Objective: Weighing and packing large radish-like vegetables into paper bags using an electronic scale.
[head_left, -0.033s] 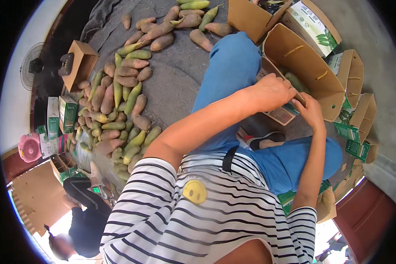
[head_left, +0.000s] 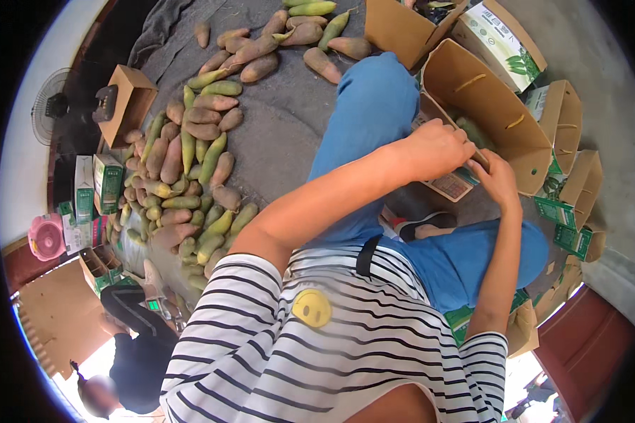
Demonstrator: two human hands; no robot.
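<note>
An open cardboard box (head_left: 504, 106) stands in front of me at the right, with yellow cord loops on its inner far wall. My left hand (head_left: 436, 149) is closed at the top edge of its near wall, its fingers curled and their tips mostly hidden. Just to the right, my right hand (head_left: 499, 182) pinches the same edge between thumb and fingers. Whether a cord is also between my fingers, I cannot tell. Inside the box lies a green radish (head_left: 478, 134), partly covered by the wall and my hands.
Soil-covered green and reddish radishes (head_left: 203, 130) lie heaped on dark cloth (head_left: 275, 127) at the left. More cartons (head_left: 578, 187) line the right side; another open box (head_left: 402, 32) stands beyond my knee. A fan (head_left: 53, 106) and pink basin (head_left: 47, 237) are far left. Another person (head_left: 144, 359) sits lower left.
</note>
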